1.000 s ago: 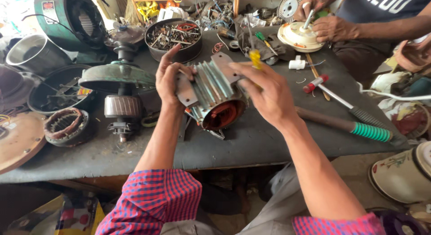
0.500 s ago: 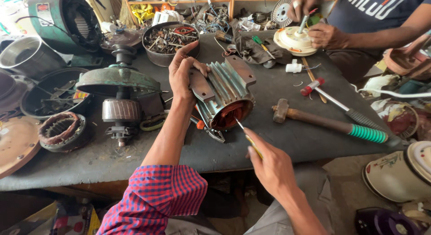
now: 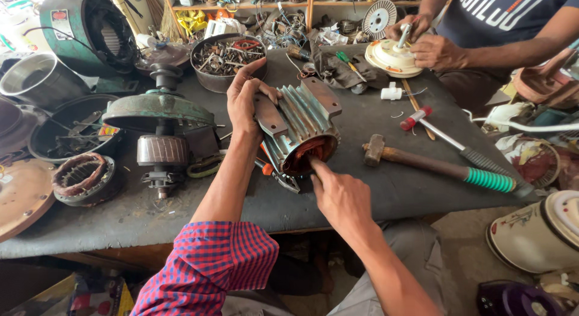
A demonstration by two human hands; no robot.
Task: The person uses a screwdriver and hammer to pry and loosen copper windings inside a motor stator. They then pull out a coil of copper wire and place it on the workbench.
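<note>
A grey finned motor housing (image 3: 300, 118) lies tilted on the dark workbench (image 3: 374, 195), its open end with copper windings facing me. My left hand (image 3: 243, 97) grips its upper back end and a mounting foot. My right hand (image 3: 339, 195) is at the open end, index finger stretched to the lower rim of the opening, the other fingers curled. Whether a tool sits under that hand is hidden. An orange-handled tool (image 3: 267, 169) pokes out from beneath the housing.
A wooden hammer with a green grip (image 3: 435, 166) and a red-tipped tool (image 3: 446, 137) lie to the right. A green cover on a rotor (image 3: 158, 115), a wound stator ring (image 3: 81, 174) and a bowl of scrap parts (image 3: 226, 57) stand left. Another person's hands (image 3: 427, 45) work on a cream disc (image 3: 393, 57).
My right hand left the top of the housing, swung down toward me with a thin tool, then moved in to the open end. My left hand kept its grip on the housing.
</note>
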